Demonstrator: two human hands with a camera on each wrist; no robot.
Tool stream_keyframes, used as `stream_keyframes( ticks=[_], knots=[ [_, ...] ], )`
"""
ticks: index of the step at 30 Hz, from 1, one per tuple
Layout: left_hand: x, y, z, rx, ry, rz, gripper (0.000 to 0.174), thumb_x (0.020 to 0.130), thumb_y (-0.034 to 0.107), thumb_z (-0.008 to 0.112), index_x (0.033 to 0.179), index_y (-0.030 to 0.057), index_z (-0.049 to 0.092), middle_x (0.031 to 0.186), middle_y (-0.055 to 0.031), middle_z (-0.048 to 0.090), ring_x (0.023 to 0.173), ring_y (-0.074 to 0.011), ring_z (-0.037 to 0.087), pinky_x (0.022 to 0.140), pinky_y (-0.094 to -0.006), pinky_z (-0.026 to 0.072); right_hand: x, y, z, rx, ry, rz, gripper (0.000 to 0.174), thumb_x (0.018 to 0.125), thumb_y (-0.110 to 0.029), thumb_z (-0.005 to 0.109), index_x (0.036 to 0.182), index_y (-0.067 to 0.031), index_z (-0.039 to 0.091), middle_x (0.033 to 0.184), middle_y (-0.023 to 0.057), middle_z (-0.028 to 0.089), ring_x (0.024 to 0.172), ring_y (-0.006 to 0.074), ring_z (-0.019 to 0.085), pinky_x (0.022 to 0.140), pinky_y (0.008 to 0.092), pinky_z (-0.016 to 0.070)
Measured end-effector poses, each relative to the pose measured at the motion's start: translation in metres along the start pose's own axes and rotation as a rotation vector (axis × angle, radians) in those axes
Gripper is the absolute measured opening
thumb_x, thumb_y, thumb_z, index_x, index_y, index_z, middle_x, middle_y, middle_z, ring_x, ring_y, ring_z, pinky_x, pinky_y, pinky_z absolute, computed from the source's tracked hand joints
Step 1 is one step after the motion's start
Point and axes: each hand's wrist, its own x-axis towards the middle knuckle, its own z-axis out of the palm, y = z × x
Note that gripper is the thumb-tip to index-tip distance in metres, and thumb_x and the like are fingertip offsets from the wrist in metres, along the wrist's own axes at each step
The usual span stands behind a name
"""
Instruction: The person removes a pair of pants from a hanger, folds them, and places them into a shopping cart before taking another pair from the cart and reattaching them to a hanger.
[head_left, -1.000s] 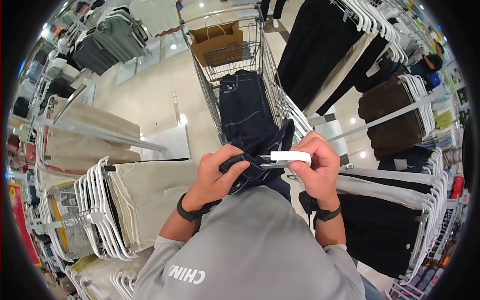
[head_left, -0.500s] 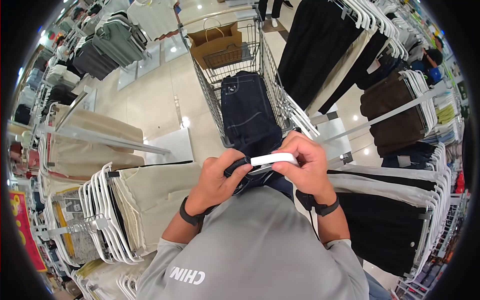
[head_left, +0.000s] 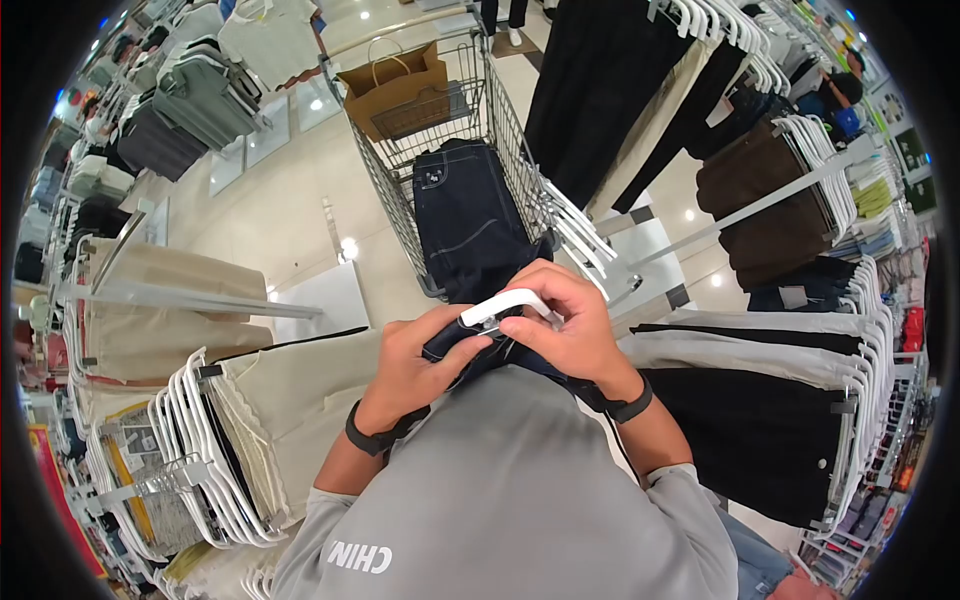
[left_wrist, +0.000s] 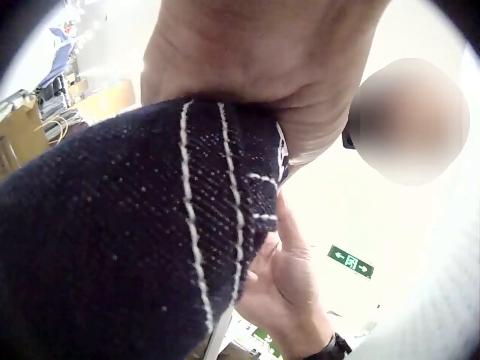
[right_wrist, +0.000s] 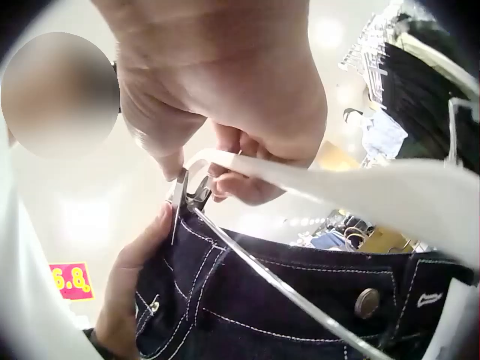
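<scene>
My left hand (head_left: 415, 360) pinches the waistband of dark blue jeans (right_wrist: 285, 307) with white stitching. In the left wrist view, the denim (left_wrist: 105, 232) covers much of the frame. My right hand (head_left: 575, 330) grips a white clip hanger (head_left: 505, 301) by its curved end, close beside the left hand. At the waistband's corner sits the hanger's metal clip (right_wrist: 198, 196), right under the right fingers in the right wrist view. A thin metal bar (right_wrist: 274, 283) runs from the clip across the jeans, near a round metal button (right_wrist: 367, 303).
A wire shopping cart (head_left: 385, 195) stands ahead, with dark denim (head_left: 465, 195) and a brown paper bag (head_left: 400, 95) in it. Beige trousers (head_left: 300, 400) hang on a rack at left, black trousers (head_left: 745, 450) at right. Several white hangers (head_left: 580, 235) lean beside the cart.
My right hand has moved left toward my left hand, bringing the hanger's clip end onto the waistband. The left hand keeps its pinch on the jeans. The head view has shifted slightly.
</scene>
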Motion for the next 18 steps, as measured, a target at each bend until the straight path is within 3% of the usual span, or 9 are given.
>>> stream_keyframes(
  ticks=[2,4,5,7,10,13,15,16,18],
  knots=[
    [-0.002,-0.004,0.001,0.035,0.035,0.03,0.027,0.077,0.006,0.076,0.102,0.0,0.066,0.08,-0.011,0.07,0.066,-0.0148,0.068,0.06,-0.025,0.05,-0.003,-0.006,-0.001,-0.029,-0.013,0.074,0.022,0.076,0.0,0.072,0.096,0.0014,0.065,0.094,0.007,0.06,0.076,0.0094,0.053,0.062,0.023,0.0407],
    [-0.003,-0.006,0.0,0.108,0.096,0.04,0.025,0.076,0.005,0.077,0.099,-0.0006,0.067,0.078,-0.0116,0.07,0.063,-0.0146,0.067,0.059,-0.0243,0.0496,-0.003,-0.009,0.0,-0.209,0.167,-0.224,0.02,0.078,-0.002,0.069,0.097,0.0019,0.065,0.095,0.0094,0.061,0.074,0.0129,0.054,0.063,0.0252,0.0427],
    [-0.003,-0.007,-0.001,0.104,0.092,0.043,0.025,0.076,0.005,0.077,0.099,-0.0006,0.067,0.078,-0.0116,0.07,0.063,-0.0146,0.067,0.059,-0.0243,0.0496,-0.007,-0.009,-0.004,-0.213,0.172,-0.224,0.02,0.078,-0.002,0.069,0.097,0.0019,0.065,0.095,0.0094,0.061,0.074,0.0129,0.054,0.063,0.0252,0.0427],
    [-0.003,-0.008,-0.004,0.139,0.161,0.034,0.026,0.076,0.004,0.077,0.1,-0.0006,0.067,0.076,-0.0118,0.07,0.061,-0.0139,0.066,0.057,-0.0235,0.0487,-0.024,-0.002,-0.021,-0.446,0.507,-0.365,0.013,0.073,0.002,0.071,0.083,0.0019,0.063,0.079,0.0076,0.061,0.064,0.0166,0.053,0.062,0.025,0.0432],
    [-0.004,-0.008,-0.008,0.135,0.223,-0.057,0.024,0.078,0.007,0.076,0.098,-0.0009,0.067,0.071,-0.0089,0.068,0.06,-0.0095,0.061,0.057,-0.0217,0.0466,-0.059,0.028,-0.048,-0.409,0.676,-0.407,0.012,0.078,0.001,0.067,0.073,0.0017,0.055,0.071,0.007,0.058,0.064,0.0162,0.052,0.061,0.025,0.0422],
    [-0.005,-0.01,-0.009,0.099,0.333,-0.152,0.024,0.08,0.011,0.075,0.098,-0.0016,0.067,0.071,-0.0048,0.067,0.063,-0.0059,0.057,0.059,-0.0205,0.0453,-0.081,0.06,-0.067,-0.386,0.725,-0.201,0.022,0.082,-0.001,0.065,0.067,0.0009,0.049,0.068,0.0064,0.056,0.063,0.0148,0.052,0.061,0.0248,0.0409],
    [-0.006,-0.013,-0.011,0.056,0.385,-0.205,0.024,0.08,0.011,0.075,0.099,-0.0017,0.067,0.073,-0.0037,0.067,0.064,-0.0062,0.057,0.06,-0.0206,0.0456,-0.089,0.103,-0.079,-0.482,0.743,0.214,0.025,0.088,-0.012,0.063,0.068,-0.0015,0.053,0.068,0.0039,0.056,0.065,0.0127,0.053,0.061,0.0248,0.0426],
    [-0.005,-0.014,-0.013,0.034,0.393,-0.204,0.024,0.08,0.01,0.075,0.1,-0.0023,0.067,0.075,-0.0033,0.068,0.066,-0.0066,0.058,0.062,-0.0208,0.046,-0.084,0.116,-0.082,-0.485,0.748,0.21,0.025,0.088,-0.012,0.063,0.068,-0.0015,0.053,0.068,0.0039,0.056,0.065,0.0127,0.053,0.061,0.0248,0.0426],
    [-0.004,-0.013,-0.016,-0.013,0.393,-0.201,0.025,0.08,0.01,0.075,0.1,-0.0026,0.067,0.075,-0.0037,0.068,0.067,-0.0069,0.058,0.063,-0.0209,0.0464,-0.072,0.139,-0.084,0.075,0.685,0.639,0.026,0.091,-0.026,0.063,0.077,-0.0035,0.061,0.076,0.0011,0.061,0.073,0.0115,0.058,0.066,0.0248,0.0465]
  ],
)
